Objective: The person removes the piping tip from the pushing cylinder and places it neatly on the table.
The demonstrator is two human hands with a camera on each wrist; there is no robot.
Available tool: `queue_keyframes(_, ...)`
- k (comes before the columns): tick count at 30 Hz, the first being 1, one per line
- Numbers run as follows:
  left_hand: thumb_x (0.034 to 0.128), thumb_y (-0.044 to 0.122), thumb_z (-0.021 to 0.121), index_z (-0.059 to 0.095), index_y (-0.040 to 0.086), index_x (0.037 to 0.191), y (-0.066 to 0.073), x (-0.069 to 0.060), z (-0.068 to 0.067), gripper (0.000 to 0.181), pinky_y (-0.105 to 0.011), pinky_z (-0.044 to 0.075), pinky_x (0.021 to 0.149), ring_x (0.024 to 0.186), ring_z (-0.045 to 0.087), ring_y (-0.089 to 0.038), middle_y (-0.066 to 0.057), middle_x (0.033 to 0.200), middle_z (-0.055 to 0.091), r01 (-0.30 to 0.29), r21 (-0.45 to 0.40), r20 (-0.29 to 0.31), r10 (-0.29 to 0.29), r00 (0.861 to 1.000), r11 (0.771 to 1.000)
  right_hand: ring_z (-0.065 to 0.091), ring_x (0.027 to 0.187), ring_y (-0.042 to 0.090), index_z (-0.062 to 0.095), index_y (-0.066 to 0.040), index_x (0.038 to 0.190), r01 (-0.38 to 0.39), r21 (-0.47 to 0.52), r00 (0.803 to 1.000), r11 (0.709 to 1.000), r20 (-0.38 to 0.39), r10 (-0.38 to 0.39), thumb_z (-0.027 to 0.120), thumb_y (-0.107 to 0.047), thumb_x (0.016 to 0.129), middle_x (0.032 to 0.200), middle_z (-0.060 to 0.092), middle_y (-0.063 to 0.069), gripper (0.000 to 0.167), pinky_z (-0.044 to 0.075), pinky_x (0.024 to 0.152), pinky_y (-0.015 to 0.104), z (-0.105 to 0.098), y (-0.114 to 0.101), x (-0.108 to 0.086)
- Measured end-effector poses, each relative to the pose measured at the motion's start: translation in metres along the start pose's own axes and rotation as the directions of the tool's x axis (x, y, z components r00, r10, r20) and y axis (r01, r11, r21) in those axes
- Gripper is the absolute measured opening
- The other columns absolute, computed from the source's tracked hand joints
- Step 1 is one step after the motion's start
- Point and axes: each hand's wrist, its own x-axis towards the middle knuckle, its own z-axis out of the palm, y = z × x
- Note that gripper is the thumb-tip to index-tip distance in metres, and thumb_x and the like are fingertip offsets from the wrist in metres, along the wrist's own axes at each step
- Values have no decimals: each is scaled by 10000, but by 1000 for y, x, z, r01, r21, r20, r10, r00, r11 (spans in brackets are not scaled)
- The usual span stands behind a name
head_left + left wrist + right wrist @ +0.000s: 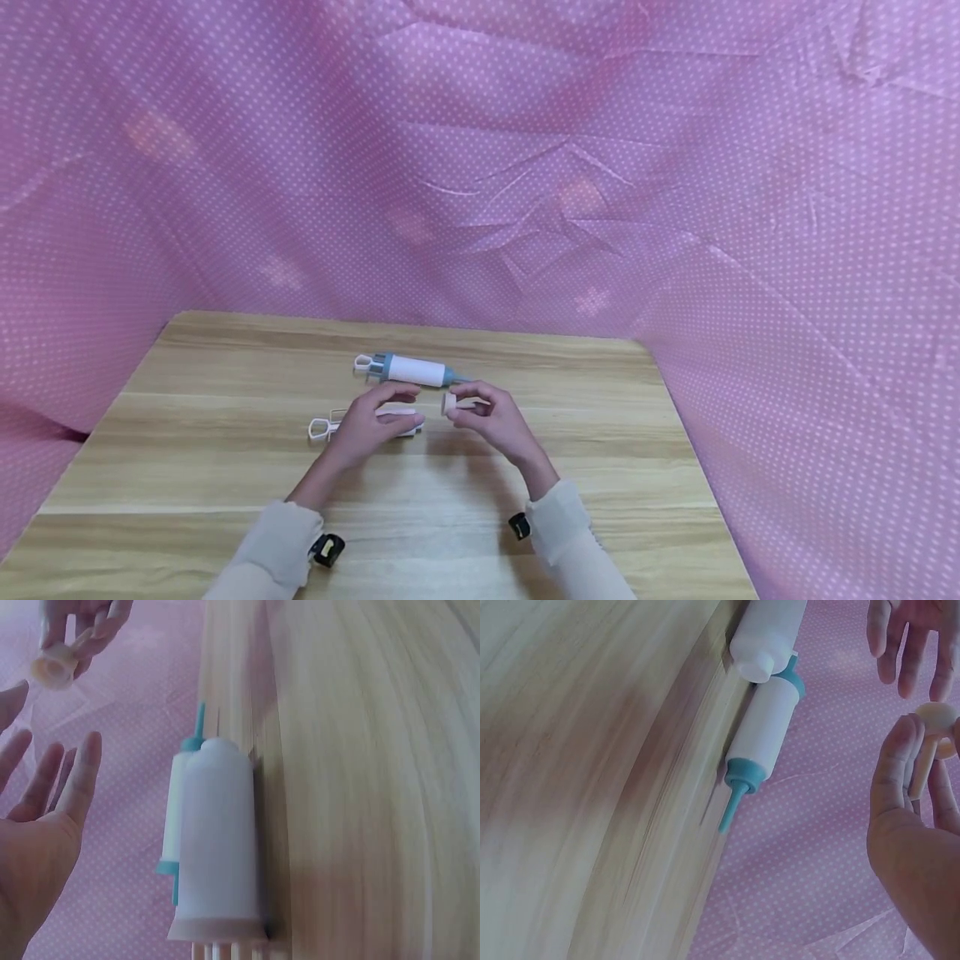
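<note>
Thumb and fingers of my right hand (491, 417) pinch a small cream nozzle cap (450, 404), its round hollow end turned toward the left hand. A thin spout runs back between the fingers in the right wrist view. My left hand (375, 421) holds nothing; its fingers are spread and slightly bent in the left wrist view (45, 825). Below it a large white syringe-like dispenser (217, 840) lies on the table, its bare neck pointing right. In the head view the left hand hides much of its barrel, while its white looped handle (321, 429) shows.
Behind lies a second dispenser (416, 371), white with teal ends, a teal nozzle and a white loop handle. Both rest on the wood-grain table (600, 517). Pink dotted cloth (487, 167) hangs around the table's back and sides.
</note>
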Motion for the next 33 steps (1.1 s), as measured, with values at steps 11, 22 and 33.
queue_keyframes(11,864,163,829,685,95,1274,1,1,12,440,-306,563,914,1184,597,-380,-112,1290,614,-30,-38,52,32,998,999,697,945,189,613,95,1231,57,22,998,998,39,-57,699,-8,944,1163,641,136,316,599,851,381,7,1,3)
queue_keyframes(22,856,132,833,671,92,1275,1,3,15,451,-315,569,906,1175,594,-407,-132,1261,627,-30,-96,54,35,998,995,700,876,163,609,85,1252,76,4,994,997,74,-76,681,-9,956,1190,643,173,319,596,854,454,10,3,3)
queue_keyframes(33,865,141,827,681,76,1250,-1,5,17,417,-335,577,897,1155,615,-333,-118,1232,642,-38,-107,54,44,998,994,700,893,206,633,69,1239,66,-26,991,997,119,-62,695,-27,949,1137,651,243,312,590,856,484,9,4,4)
